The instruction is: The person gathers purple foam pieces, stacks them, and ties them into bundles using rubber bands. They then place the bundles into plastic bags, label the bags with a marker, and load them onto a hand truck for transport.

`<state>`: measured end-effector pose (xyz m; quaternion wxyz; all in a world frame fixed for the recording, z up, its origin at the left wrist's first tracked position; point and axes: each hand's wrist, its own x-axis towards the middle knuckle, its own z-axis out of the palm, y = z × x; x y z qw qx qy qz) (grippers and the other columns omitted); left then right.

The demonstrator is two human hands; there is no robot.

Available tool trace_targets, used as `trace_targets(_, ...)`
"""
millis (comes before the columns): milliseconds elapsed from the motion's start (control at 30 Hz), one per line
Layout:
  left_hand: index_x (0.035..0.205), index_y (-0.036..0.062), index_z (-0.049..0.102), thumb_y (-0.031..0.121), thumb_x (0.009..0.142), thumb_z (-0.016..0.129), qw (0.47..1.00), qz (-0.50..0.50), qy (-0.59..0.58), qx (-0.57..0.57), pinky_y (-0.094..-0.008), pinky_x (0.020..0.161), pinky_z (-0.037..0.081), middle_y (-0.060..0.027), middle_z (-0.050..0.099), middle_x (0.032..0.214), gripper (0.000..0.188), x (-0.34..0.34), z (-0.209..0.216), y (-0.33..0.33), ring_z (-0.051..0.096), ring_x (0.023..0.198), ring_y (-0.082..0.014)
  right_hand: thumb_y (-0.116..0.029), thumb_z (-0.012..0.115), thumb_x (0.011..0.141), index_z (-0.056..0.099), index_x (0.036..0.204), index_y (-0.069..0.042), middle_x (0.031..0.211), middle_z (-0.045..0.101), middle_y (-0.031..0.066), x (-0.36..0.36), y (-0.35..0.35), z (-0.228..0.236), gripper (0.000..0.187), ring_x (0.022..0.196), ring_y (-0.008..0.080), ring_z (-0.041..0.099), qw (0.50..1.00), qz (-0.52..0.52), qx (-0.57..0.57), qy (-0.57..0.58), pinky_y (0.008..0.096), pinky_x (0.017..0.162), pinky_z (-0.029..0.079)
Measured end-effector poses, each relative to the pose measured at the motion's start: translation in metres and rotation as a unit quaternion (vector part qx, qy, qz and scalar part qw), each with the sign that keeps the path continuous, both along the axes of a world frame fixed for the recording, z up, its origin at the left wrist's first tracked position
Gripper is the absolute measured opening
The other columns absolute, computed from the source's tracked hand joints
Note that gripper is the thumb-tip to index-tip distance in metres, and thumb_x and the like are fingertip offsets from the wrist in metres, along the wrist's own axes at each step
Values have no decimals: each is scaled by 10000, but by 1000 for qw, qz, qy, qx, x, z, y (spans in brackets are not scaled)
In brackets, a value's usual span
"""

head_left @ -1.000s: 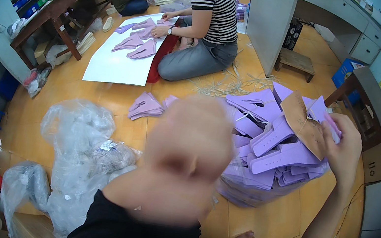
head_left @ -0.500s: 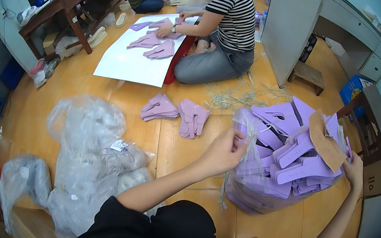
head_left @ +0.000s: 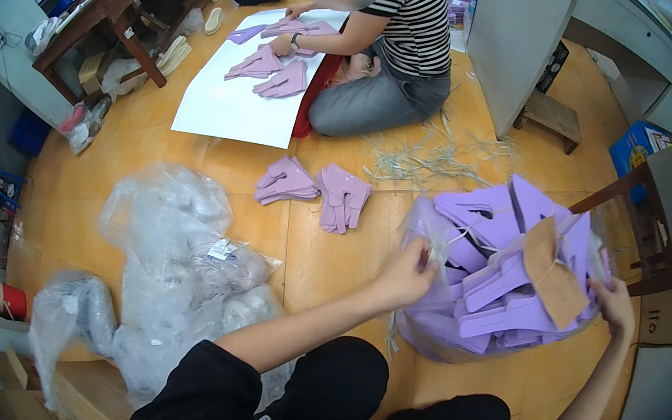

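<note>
A clear plastic bag (head_left: 442, 345) stands on the floor before me, full of stacked purple cut-out pieces (head_left: 504, 314) with strap-like ends. Some stacks are tied with thin string. On top lies a flat brown piece (head_left: 552, 278), tilted over the purple ones. My left hand (head_left: 409, 274) pinches the bag's left rim, fingers closed on the gathered plastic. At the opposite side my right hand (head_left: 615, 307) holds the right rim between thumb and fingers; part of its grip is hidden by the plastic.
Two bundles of mauve pieces (head_left: 341, 199) lie on the floor ahead. Full clear plastic bags (head_left: 164, 271) are heaped at left. A person in a striped shirt (head_left: 414, 20) handles mauve pieces on a white board (head_left: 232, 119). Straw-like strips (head_left: 423, 162) litter the floor; a wooden chair (head_left: 663, 200) stands right.
The view has shifted slightly. The brown piece and the bag's contents appear a little farther left and lower. Both my hands stay on the bag's rim.
</note>
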<state>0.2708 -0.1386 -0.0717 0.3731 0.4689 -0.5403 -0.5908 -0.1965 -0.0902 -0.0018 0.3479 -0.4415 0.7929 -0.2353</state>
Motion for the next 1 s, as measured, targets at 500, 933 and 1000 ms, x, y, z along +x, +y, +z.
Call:
trace_targets(500, 1321, -23, 607, 481, 1033, 511, 938, 27, -156, 308, -376, 689, 515, -90, 682, 851, 588, -18, 59, 62, 640, 730, -218, -458, 724, 900, 718, 1036, -54, 624, 507, -22, 48, 50, 46, 427, 443, 108, 415, 961, -184, 168, -123, 316, 396, 301)
trace_targets(933, 811, -56, 695, 516, 994, 606, 851, 225, -110, 461, -356, 613, 454, -86, 618, 663, 607, -25, 115, 180, 592, 620, -189, -348, 639, 879, 757, 1046, -55, 878, 718, 244, 63, 61, 78, 357, 869, 401, 710, 974, 98, 190, 68, 456, 781, 539)
trace_targets(1000, 804, -58, 695, 509, 995, 607, 847, 243, -102, 462, -360, 607, 447, -84, 619, 662, 605, -17, 113, 191, 595, 621, -187, -306, 659, 879, 765, 1046, -37, 814, 724, 190, 77, 52, 91, 334, 790, 303, 717, 963, 145, 187, 127, 405, 737, 531)
